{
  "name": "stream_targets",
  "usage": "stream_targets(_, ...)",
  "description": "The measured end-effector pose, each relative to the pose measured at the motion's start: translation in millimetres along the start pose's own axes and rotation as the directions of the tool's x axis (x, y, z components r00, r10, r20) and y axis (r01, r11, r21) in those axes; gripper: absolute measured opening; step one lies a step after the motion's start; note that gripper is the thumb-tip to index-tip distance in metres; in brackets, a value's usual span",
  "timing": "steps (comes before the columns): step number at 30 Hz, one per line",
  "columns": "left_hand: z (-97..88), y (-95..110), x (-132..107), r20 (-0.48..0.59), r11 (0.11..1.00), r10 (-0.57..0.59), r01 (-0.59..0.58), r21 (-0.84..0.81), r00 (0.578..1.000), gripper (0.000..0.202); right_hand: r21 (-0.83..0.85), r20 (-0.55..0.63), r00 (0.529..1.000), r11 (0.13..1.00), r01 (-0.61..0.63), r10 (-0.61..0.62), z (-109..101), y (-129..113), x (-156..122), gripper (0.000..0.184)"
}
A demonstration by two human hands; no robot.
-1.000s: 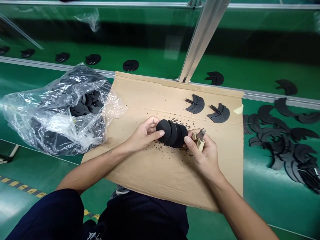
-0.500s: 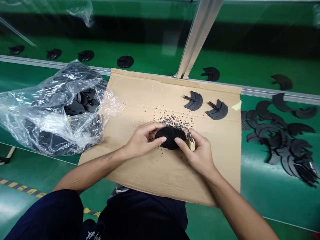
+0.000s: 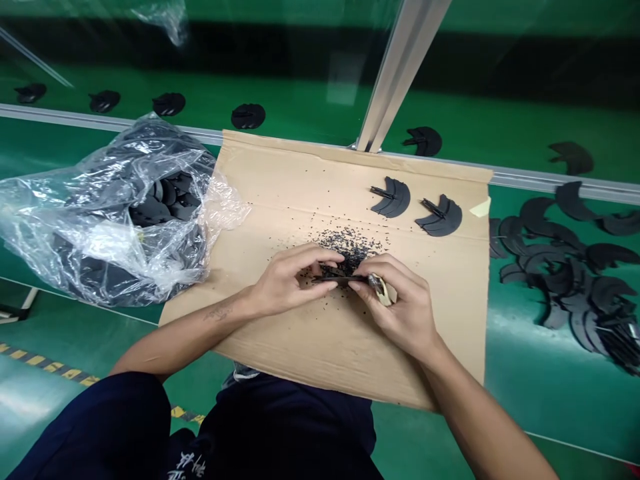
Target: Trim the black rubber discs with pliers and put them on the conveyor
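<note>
My left hand [image 3: 287, 283] and my right hand [image 3: 403, 310] both pinch a small stack of black plastic discs [image 3: 336, 278], now turned edge-on over the cardboard sheet [image 3: 320, 347]. My right hand also keeps small cutters with cream handles [image 3: 383, 290] tucked in its palm. Black trimmings [image 3: 350, 241] lie scattered just beyond the discs. Two trimmed black fan-shaped pieces [image 3: 393, 198] [image 3: 441, 217] rest at the far right of the cardboard.
A clear plastic bag [image 3: 115, 213] full of black parts lies to the left. A heap of black crescent pieces [image 3: 565, 267] sits on the green surface to the right. Beyond a metal rail [image 3: 550, 181], single black parts [image 3: 249, 116] ride a green belt. A slanted metal post [image 3: 400, 67] rises behind.
The fanned discs were gathered into a closed stack and tipped flat, edge toward me. Both hands drew closer together; the cutters slid deeper into my right palm.
</note>
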State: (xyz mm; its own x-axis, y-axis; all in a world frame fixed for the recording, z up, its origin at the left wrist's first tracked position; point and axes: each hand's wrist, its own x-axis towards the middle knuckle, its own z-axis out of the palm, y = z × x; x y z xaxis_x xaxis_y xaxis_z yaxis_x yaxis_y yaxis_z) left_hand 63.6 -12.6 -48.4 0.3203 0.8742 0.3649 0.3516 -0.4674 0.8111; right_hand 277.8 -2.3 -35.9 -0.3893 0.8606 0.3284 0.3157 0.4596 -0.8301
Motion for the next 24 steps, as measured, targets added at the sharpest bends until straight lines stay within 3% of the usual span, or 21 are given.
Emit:
stream_targets(4, 0.5, 0.7, 1.6, -0.088, 0.994, 0.024, -0.033, -0.107, 0.996, 0.027, -0.006, -0.058, 0.993, 0.995, 0.104, -0.104, 1.7, 1.4, -2.5, 0.016)
stream_targets(9, 2.1, 0.5, 1.4, -0.127, 0.992, 0.079, -0.09, -0.083, 0.989, 0.03, -0.034, -0.07, 0.971, 0.974, 0.225, -0.226, 4.0, 6.3, -5.4, 0.027)
stream_targets(17, -0.3, -0.3, 2.7, -0.118, 0.969, 0.246, -0.246, 0.014, 0.962, 0.028, -0.066, -0.035, 0.972, 0.971, 0.228, -0.231, 5.1, 4.5, -5.9, 0.023)
stream_targets(24, -1.3, -0.8, 0.8, -0.131, 0.957, 0.288, -0.288, 0.014, 0.949, 0.026, -0.04, -0.011, 0.964, 0.963, 0.265, -0.266, 2.6, 3.7, -4.2, 0.025)
